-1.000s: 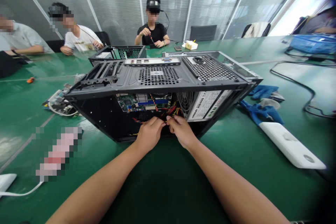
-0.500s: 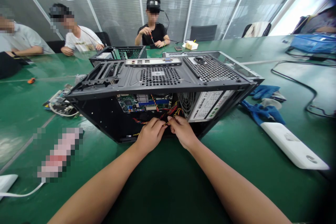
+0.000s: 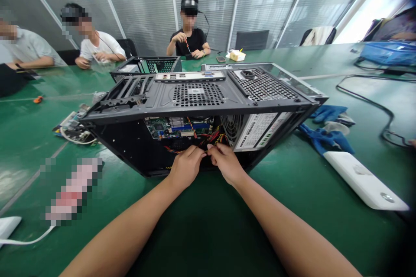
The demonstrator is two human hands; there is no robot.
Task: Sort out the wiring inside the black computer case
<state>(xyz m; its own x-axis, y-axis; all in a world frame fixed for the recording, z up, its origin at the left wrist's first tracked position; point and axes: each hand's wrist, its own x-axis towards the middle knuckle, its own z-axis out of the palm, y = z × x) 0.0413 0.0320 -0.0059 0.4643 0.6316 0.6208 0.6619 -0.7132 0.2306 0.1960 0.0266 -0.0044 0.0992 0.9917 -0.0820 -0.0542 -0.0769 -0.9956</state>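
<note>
A black computer case (image 3: 152, 103) lies in front of me with its side open toward me. Inside it show a motherboard (image 3: 159, 127), a fan grille (image 3: 231, 127) and a labelled power supply (image 3: 262, 132). My left hand (image 3: 187, 162) and my right hand (image 3: 224, 160) meet at the opening, both closed, fingertips pinching a thin yellow-and-black cable (image 3: 219, 139) between them. Red and orange wires (image 3: 173, 150) run behind the fingers. The exact spot gripped is partly hidden by my fingertips.
Blue gloves (image 3: 328, 136) and a white power bank (image 3: 364, 179) lie at right, beyond them a black cord (image 3: 373, 97). At left are a circuit board (image 3: 73, 127) and a blurred-out phone-like object (image 3: 76, 188). Several people sit across the table; one holds a screwdriver (image 3: 187, 46).
My hands stay nearly in place on the cable, and the yellow-black wire's end at the left of my left hand shows less. A person at back left has raised a hand.
</note>
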